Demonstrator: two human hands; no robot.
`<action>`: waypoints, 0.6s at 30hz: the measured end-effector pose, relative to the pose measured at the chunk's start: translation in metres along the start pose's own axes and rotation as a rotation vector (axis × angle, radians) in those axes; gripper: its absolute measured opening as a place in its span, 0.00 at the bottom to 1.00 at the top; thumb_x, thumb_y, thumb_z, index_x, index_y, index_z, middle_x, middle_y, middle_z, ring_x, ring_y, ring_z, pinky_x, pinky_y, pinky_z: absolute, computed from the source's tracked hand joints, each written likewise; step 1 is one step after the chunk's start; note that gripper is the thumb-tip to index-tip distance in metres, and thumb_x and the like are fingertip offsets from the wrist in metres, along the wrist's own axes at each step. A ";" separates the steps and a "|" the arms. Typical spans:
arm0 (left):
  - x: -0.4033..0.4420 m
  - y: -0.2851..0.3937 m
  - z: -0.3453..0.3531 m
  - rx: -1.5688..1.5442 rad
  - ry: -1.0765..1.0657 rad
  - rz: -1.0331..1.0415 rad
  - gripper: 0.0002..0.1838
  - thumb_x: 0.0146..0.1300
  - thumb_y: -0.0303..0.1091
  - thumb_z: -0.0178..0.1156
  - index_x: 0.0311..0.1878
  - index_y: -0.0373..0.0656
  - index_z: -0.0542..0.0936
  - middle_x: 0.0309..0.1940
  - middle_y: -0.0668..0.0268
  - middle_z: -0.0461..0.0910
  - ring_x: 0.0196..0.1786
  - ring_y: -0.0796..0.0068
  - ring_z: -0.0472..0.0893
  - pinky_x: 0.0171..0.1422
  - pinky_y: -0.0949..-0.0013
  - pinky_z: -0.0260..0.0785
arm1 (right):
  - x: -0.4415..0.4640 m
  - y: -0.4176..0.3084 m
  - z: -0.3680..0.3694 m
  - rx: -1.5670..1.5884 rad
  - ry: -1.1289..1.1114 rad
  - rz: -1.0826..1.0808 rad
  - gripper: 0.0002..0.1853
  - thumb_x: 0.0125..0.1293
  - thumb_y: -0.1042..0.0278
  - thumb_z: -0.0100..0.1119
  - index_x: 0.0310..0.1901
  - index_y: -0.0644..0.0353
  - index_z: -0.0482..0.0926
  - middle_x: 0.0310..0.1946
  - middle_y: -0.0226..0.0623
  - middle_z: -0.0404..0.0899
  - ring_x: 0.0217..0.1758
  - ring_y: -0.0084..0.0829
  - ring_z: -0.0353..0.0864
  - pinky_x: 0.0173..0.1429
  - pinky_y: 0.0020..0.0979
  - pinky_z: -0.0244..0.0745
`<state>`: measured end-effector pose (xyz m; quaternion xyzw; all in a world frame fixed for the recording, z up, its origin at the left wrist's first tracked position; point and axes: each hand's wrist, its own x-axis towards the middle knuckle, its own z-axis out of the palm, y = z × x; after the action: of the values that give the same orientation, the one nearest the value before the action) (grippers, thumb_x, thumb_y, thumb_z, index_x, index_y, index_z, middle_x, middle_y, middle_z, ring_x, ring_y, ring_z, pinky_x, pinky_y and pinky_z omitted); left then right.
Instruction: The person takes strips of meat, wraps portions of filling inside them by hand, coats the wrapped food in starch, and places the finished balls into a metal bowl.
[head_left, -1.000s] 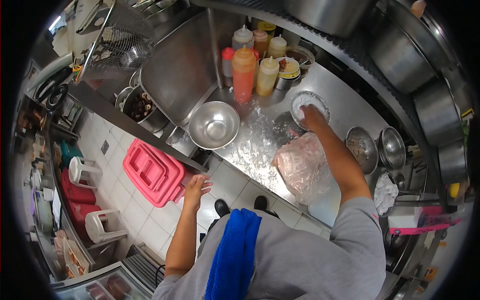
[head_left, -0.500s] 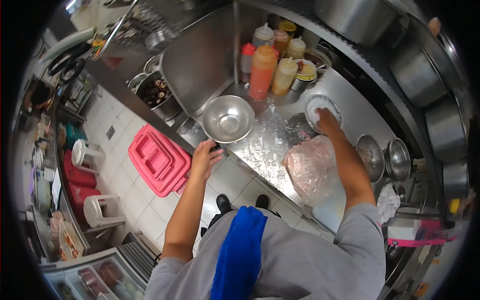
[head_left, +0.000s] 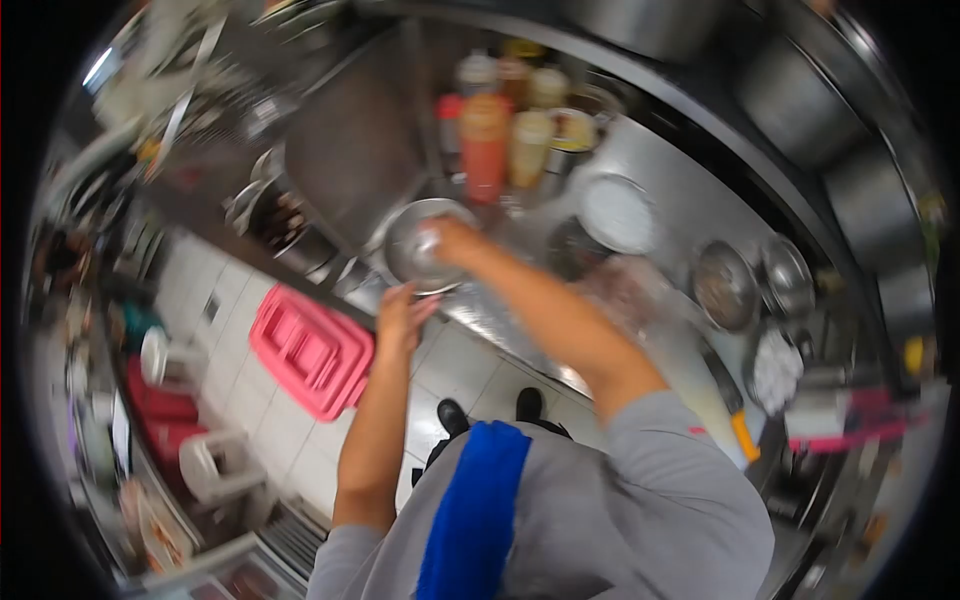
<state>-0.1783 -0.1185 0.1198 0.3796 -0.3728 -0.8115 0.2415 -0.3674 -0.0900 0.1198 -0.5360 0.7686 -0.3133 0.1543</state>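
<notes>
Head view: the right hand [head_left: 455, 243] is over the metal bowl [head_left: 405, 245], upper centre-left; blur hides its grip. The left hand [head_left: 397, 320], fingers extended, is beside the bowl's lower rim. Since the earlier frame, the right hand has left the powder bowl [head_left: 617, 213].

The light is moderate; a small bright strip [head_left: 98, 66] shows at the far left. The steel surface [head_left: 680, 175] gives back pale glare, with deep shadow along its far side. Motion blur softens the bottles [head_left: 484, 150] and right hand [head_left: 455, 243]. Edges are bent, corners black.
</notes>
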 end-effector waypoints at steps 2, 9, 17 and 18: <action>0.005 0.004 -0.002 0.040 -0.002 0.003 0.12 0.68 0.32 0.53 0.50 0.36 0.68 0.44 0.54 0.77 0.40 0.53 0.84 0.39 0.64 0.81 | -0.003 -0.039 0.005 -0.101 -0.130 0.178 0.33 0.51 0.68 0.66 0.62 0.53 0.71 0.55 0.50 0.74 0.60 0.46 0.74 0.63 0.42 0.70; -0.025 0.013 0.026 0.105 0.051 -0.008 0.16 0.70 0.41 0.53 0.53 0.40 0.68 0.45 0.65 0.76 0.46 0.60 0.82 0.50 0.63 0.74 | -0.084 -0.045 -0.111 0.320 0.184 0.115 0.19 0.62 0.64 0.61 0.55 0.58 0.77 0.45 0.47 0.81 0.47 0.38 0.82 0.53 0.37 0.76; -0.096 -0.089 0.130 0.839 -0.728 0.545 0.09 0.64 0.32 0.60 0.44 0.40 0.74 0.33 0.66 0.77 0.34 0.78 0.76 0.38 0.74 0.69 | -0.328 0.004 -0.243 0.265 0.524 0.491 0.17 0.65 0.63 0.57 0.53 0.59 0.78 0.41 0.38 0.83 0.40 0.27 0.81 0.45 0.30 0.76; -0.108 -0.104 0.152 0.926 -0.797 0.454 0.11 0.62 0.33 0.62 0.43 0.39 0.74 0.32 0.64 0.77 0.37 0.76 0.77 0.41 0.72 0.70 | -0.348 0.004 -0.242 0.305 0.530 0.571 0.16 0.66 0.64 0.56 0.52 0.60 0.78 0.40 0.38 0.83 0.40 0.26 0.81 0.44 0.30 0.76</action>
<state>-0.2463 0.0818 0.1512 0.0260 -0.8158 -0.5744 0.0615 -0.3768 0.3079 0.2658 -0.1733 0.8442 -0.4952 0.1097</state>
